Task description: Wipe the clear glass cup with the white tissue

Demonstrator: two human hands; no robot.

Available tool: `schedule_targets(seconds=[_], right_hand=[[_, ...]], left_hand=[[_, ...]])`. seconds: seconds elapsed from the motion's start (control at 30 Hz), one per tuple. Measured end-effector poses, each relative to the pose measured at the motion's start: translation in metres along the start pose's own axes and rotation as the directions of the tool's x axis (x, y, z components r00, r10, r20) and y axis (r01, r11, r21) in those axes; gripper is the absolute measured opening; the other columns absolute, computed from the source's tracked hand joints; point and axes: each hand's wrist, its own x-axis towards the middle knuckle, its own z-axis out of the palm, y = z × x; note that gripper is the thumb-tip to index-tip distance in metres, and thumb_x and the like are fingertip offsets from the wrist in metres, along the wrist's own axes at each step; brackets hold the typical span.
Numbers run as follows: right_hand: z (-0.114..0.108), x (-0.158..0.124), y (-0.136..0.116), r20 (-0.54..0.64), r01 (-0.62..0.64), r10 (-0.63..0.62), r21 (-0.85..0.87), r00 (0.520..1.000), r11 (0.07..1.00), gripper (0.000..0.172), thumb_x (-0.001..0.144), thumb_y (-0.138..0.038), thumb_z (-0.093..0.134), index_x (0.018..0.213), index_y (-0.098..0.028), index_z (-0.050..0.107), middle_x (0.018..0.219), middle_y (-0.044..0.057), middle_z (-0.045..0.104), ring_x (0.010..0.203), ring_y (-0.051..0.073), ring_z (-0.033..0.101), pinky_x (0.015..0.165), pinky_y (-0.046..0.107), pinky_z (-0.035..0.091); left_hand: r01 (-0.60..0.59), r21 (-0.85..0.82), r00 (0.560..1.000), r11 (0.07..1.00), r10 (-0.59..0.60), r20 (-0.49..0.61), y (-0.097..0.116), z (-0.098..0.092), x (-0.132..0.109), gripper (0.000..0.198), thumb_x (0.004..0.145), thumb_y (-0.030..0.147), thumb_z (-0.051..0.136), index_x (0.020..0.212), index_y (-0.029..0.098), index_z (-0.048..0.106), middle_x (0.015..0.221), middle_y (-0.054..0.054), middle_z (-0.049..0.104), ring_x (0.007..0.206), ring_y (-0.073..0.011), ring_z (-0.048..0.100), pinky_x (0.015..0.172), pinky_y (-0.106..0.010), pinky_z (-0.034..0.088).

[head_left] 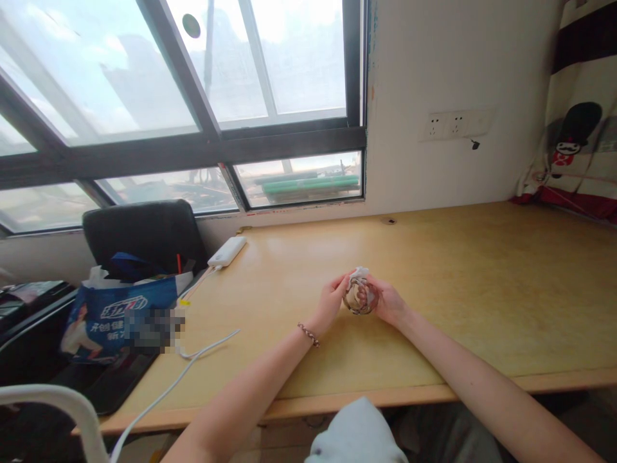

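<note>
Over the middle of the wooden table [463, 283], both hands meet around a small round object made of brownish metallic-looking rings [355, 311]. A piece of white tissue or cloth [359, 273] lies against its top edge. My left hand [333, 297], with a braided bracelet on the wrist, pinches the rings and the white piece from the left. From the right, my right hand [388, 301] grips the rings, its fingers partly behind them. The rings are held upright, and some fingertips show through them.
A white power bank [228, 252] with a cable lies at the table's back left. Another white cable [193, 360] crosses the left edge. Left of the table are a black chair [144, 235] and a blue bag [130, 315]. A curtain [578, 109] hangs at right.
</note>
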Motion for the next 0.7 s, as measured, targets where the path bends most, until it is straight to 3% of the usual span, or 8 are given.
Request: schedule_targets(seconds=[0.23,0.37,0.47,0.63,0.7], right_hand=[[-0.003,0.001,-0.014,0.041,0.11,-0.113,0.061,0.993,0.992,0.029,0.08,-0.038,0.049,0.06,-0.018,0.053,0.053,-0.002,0.05,0.049,0.011,0.044,0.055,0.025,0.04],[-0.008,0.003,-0.021,-0.089,0.208,-0.201,0.067,0.975,0.976,0.024,0.079,-0.037,0.05,0.062,-0.02,0.055,0.059,-0.001,0.055,0.056,0.014,0.05,0.062,0.028,0.043],[-0.012,0.004,-0.023,-0.157,0.251,-0.235,0.09,0.959,0.964,0.02,0.078,-0.034,0.051,0.066,-0.021,0.058,0.064,0.0,0.06,0.062,0.015,0.055,0.067,0.03,0.044],[-0.014,0.006,-0.021,-0.154,0.243,-0.223,0.131,0.963,0.961,0.017,0.079,-0.031,0.051,0.067,-0.021,0.06,0.065,0.0,0.061,0.062,0.014,0.056,0.07,0.029,0.045],[-0.014,0.007,-0.021,-0.153,0.249,-0.231,0.117,0.961,0.961,0.017,0.078,-0.031,0.052,0.066,-0.021,0.06,0.065,0.0,0.061,0.062,0.015,0.055,0.069,0.03,0.045]], left_hand=[[0.103,-0.075,0.995,0.992,-0.104,-0.008,-0.017,-0.003,0.003,0.038,0.07,0.048,0.057,0.082,0.013,0.067,0.085,-0.004,0.066,0.085,-0.0185,0.057,0.08,-0.029,0.044],[0.167,-0.005,0.984,0.986,-0.166,0.057,-0.015,0.004,-0.003,0.036,0.067,0.048,0.059,0.068,0.013,0.066,0.069,-0.003,0.064,0.076,-0.0179,0.058,0.074,-0.028,0.045],[0.142,0.019,0.984,0.99,-0.144,0.104,-0.011,0.008,-0.008,0.032,0.069,0.044,0.06,0.074,0.013,0.065,0.074,-0.004,0.065,0.074,-0.0171,0.058,0.071,-0.026,0.045],[0.021,0.091,0.995,0.996,-0.012,-0.102,-0.013,0.005,-0.006,0.023,0.064,0.036,0.066,0.068,0.014,0.06,0.063,0.0,0.06,0.059,-0.0116,0.052,0.056,-0.02,0.04],[-0.008,0.089,0.991,0.996,0.02,-0.132,-0.014,0.002,-0.005,0.022,0.064,0.035,0.067,0.07,0.015,0.059,0.063,0.0,0.059,0.058,-0.0112,0.051,0.054,-0.02,0.039]])
